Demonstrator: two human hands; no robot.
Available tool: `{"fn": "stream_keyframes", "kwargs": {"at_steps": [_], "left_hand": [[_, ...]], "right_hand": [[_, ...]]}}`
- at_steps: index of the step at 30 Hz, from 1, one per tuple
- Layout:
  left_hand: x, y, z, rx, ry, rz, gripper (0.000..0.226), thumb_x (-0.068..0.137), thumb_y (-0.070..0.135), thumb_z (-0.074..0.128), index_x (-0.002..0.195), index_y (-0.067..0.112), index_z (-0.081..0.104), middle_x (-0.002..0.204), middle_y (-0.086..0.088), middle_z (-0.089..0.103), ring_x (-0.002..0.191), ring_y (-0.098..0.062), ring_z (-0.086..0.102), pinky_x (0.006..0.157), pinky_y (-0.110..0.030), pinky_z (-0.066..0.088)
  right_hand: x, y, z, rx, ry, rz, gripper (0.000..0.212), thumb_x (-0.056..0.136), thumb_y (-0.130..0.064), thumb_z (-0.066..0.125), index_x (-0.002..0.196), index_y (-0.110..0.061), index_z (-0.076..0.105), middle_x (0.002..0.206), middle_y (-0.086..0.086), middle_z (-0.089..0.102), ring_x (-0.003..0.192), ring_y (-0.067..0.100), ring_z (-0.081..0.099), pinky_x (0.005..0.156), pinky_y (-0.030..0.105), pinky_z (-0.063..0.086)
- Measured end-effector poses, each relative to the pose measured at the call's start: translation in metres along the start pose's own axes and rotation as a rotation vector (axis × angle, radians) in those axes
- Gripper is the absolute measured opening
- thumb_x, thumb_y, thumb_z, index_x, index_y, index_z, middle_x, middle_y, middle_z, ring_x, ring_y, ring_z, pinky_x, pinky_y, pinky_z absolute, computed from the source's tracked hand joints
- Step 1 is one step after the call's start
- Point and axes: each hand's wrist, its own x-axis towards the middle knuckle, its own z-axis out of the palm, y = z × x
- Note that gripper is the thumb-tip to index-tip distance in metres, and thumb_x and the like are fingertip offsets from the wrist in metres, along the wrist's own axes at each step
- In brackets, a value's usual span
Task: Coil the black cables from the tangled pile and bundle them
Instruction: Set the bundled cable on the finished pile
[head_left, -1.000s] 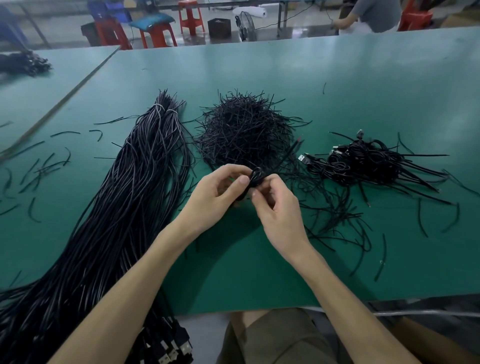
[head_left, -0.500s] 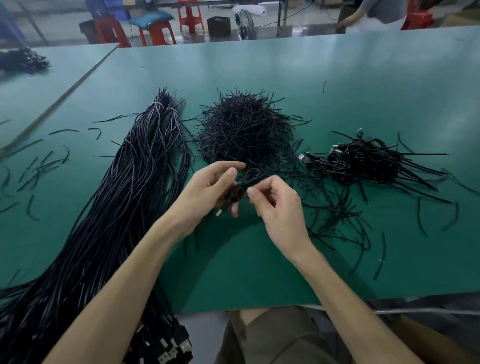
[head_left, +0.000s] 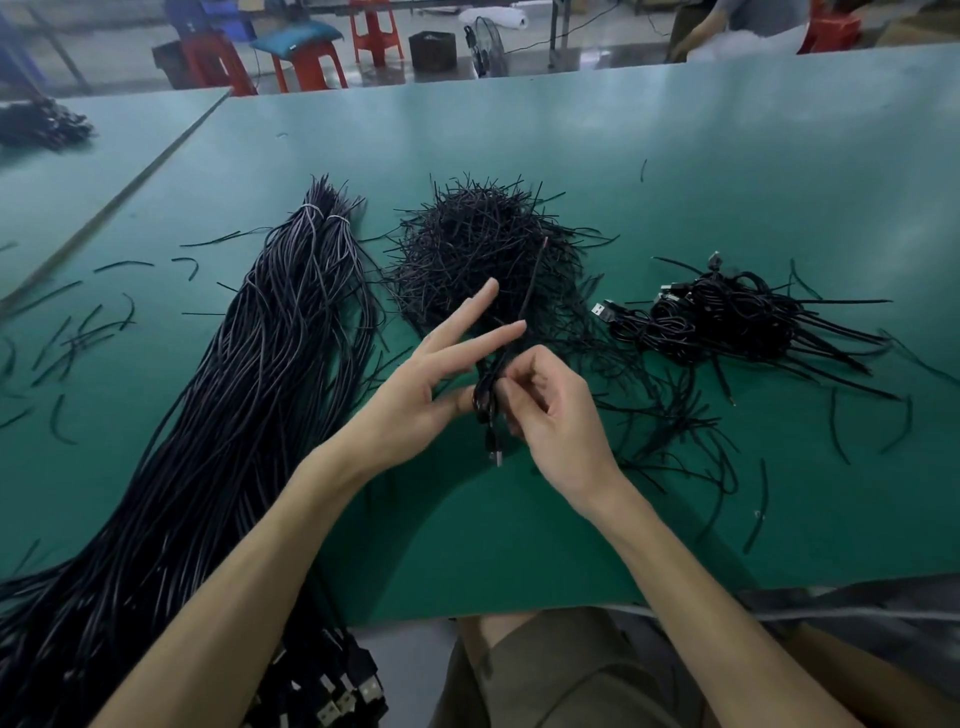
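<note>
Black cable (head_left: 487, 387) is pinched by the right hand (head_left: 556, 421); the left hand (head_left: 415, 400) is held beside it with fingers straight, and whether its thumb presses it cannot be told.

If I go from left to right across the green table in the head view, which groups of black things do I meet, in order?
In order: scattered short ties → long bundle of straight black cables → heap of short ties → pile of coiled cables with USB plugs.
</note>
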Motion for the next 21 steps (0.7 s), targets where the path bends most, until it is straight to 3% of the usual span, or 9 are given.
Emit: {"fn": "stream_keyframes", "kwargs": {"at_steps": [2,5,9,11,14,19,21], "left_hand": [[0.000,0.000,0.002,0.057,0.005,-0.004,0.052,0.097,-0.006,0.061,0.145,0.013,0.055,0.167,0.002,0.027,0.157,-0.016,0.017,0.126,-0.048,0.022],[-0.001,0.002,0.002,0.109,0.108,0.000,0.031,0.095,0.022,0.065,0.122,0.008,0.068,0.153,0.000,0.050,0.151,-0.016,0.033,0.121,-0.048,0.031],[-0.003,0.004,0.005,0.222,0.218,0.033,0.025,0.097,0.032,0.066,0.104,0.008,0.067,0.123,0.002,0.068,0.124,-0.018,0.058,0.105,-0.045,0.045],[-0.004,0.005,0.007,0.252,0.252,0.004,0.027,0.099,0.040,0.064,0.100,0.013,0.065,0.103,0.007,0.065,0.100,-0.013,0.059,0.094,-0.035,0.045],[-0.005,0.007,0.011,0.337,0.311,-0.058,0.026,0.099,0.049,0.056,0.092,0.024,0.058,0.087,0.018,0.054,0.083,-0.004,0.050,0.085,-0.018,0.036],[-0.005,0.010,0.016,0.359,0.341,-0.090,0.028,0.102,0.049,0.053,0.093,0.023,0.057,0.086,0.014,0.056,0.076,-0.018,0.054,0.072,-0.029,0.044],[-0.006,0.011,0.017,0.325,0.328,-0.090,0.024,0.104,0.045,0.052,0.095,0.023,0.056,0.088,0.014,0.055,0.076,-0.014,0.055,0.068,-0.026,0.043]], "right_hand": [[0.000,0.000,-0.001,0.009,-0.010,0.018,0.012,0.101,0.001,0.056,0.089,-0.001,0.054,0.070,0.005,0.055,0.063,0.019,0.049,0.060,0.043,0.046],[-0.001,0.000,-0.002,0.006,-0.059,-0.012,0.011,0.094,0.012,0.056,0.091,0.001,0.056,0.074,0.015,0.059,0.062,0.017,0.052,0.056,0.034,0.045],[-0.002,0.000,-0.001,0.021,-0.063,0.006,0.017,0.093,0.013,0.055,0.091,-0.004,0.056,0.071,0.007,0.057,0.061,0.013,0.051,0.060,0.028,0.043],[-0.001,-0.001,0.001,0.090,-0.035,0.046,0.009,0.098,0.000,0.061,0.090,0.000,0.056,0.070,0.012,0.057,0.061,0.015,0.052,0.060,0.029,0.043],[0.001,-0.003,0.003,0.137,-0.015,0.082,0.030,0.097,-0.030,0.063,0.089,-0.001,0.064,0.071,0.003,0.061,0.058,0.012,0.053,0.058,0.022,0.043],[0.000,-0.004,0.004,0.159,0.011,0.100,0.033,0.092,-0.041,0.062,0.092,-0.008,0.067,0.076,0.000,0.067,0.060,0.010,0.057,0.056,0.017,0.044],[-0.001,-0.004,0.004,0.154,0.004,0.114,0.034,0.094,-0.042,0.061,0.095,-0.008,0.067,0.077,-0.001,0.067,0.062,0.010,0.058,0.055,0.020,0.045]]}}
